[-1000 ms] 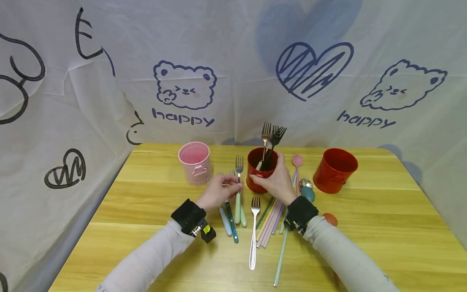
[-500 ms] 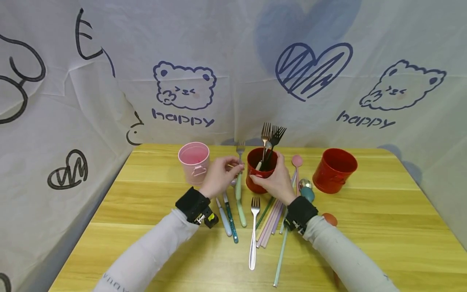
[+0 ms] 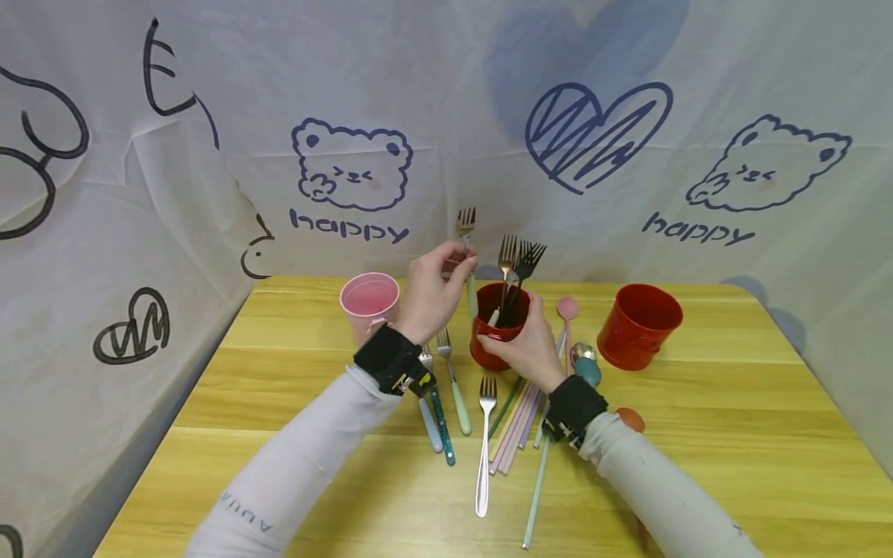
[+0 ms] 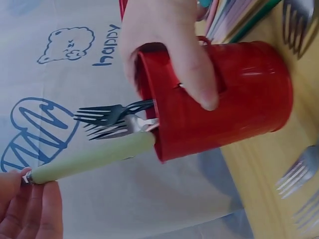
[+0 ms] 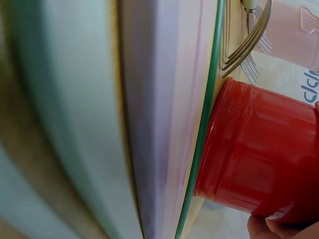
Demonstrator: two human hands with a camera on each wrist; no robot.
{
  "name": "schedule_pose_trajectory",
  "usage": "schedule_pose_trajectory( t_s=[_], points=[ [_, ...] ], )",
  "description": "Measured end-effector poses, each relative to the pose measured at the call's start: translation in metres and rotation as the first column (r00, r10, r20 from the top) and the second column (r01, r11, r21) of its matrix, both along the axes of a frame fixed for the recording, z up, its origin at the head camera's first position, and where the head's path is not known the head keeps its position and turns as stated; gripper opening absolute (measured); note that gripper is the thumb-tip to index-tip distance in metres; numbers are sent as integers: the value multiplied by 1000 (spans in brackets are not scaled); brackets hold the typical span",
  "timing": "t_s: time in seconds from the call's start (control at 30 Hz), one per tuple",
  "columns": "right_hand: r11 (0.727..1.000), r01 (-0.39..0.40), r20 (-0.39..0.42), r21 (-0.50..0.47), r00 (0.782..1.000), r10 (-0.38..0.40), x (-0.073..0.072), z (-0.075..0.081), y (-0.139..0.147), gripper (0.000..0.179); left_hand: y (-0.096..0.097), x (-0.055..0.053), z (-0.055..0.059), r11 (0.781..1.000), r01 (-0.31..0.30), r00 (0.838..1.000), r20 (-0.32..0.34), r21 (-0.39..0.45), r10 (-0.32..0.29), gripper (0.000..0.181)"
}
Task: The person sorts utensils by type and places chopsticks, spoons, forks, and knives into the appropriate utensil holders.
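Note:
My left hand [image 3: 434, 293] pinches a fork with a pale green handle [image 4: 94, 157] near its neck, tines up. The handle's lower end is right at the rim of a small red bucket [image 3: 490, 358]. My right hand [image 3: 528, 349] grips that bucket by its side, thumb on the near wall and fingers round the far side. Inside the bucket stand black forks [image 4: 102, 115] and a silvery fork [image 3: 507, 252], tines up. In the right wrist view the red bucket [image 5: 259, 154] shows from low down, with fingertips at its side.
A pink bucket [image 3: 370, 298] stands left, another red bucket [image 3: 638, 333] right. Between lie a silver fork [image 3: 484, 457], a green-handled fork [image 3: 460, 407], blue-handled forks [image 3: 443, 430] and several pastel sticks [image 3: 516, 434]. A pink spoon [image 3: 568, 308] lies behind my right wrist.
My left hand has lifted the green-handled fork from among the forks on the table, up and right to the bucket's rim. My right hand has stayed on the bucket.

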State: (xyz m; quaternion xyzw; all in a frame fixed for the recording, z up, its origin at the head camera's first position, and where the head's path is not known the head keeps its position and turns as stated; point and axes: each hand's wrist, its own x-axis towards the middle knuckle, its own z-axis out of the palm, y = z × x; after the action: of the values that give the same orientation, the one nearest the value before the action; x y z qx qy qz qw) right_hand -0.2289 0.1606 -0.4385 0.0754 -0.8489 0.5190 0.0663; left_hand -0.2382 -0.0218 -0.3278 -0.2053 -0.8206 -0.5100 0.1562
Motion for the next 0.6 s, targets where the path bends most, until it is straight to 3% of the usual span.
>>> schedule_pose_trajectory(
  t_s=[0.13,0.27,0.47,0.6],
  points=[
    [1000,-3,-11,-3,1000,2,0,0,0,97,8,-4,2,1000,-11,998,-67,7,11,16],
    [1000,-3,-17,-6,1000,3,-1,0,-1,96,14,-7,-2,999,-20,996,-87,-30,18,16],
    [1000,2,-8,10,1000,-2,-1,0,-1,97,20,-11,-12,994,-31,998,-52,-104,26,17],
    [1000,2,-8,15,1000,-2,-1,0,-1,97,22,-13,-19,982,5,999,41,-189,3,20]
  ],
)
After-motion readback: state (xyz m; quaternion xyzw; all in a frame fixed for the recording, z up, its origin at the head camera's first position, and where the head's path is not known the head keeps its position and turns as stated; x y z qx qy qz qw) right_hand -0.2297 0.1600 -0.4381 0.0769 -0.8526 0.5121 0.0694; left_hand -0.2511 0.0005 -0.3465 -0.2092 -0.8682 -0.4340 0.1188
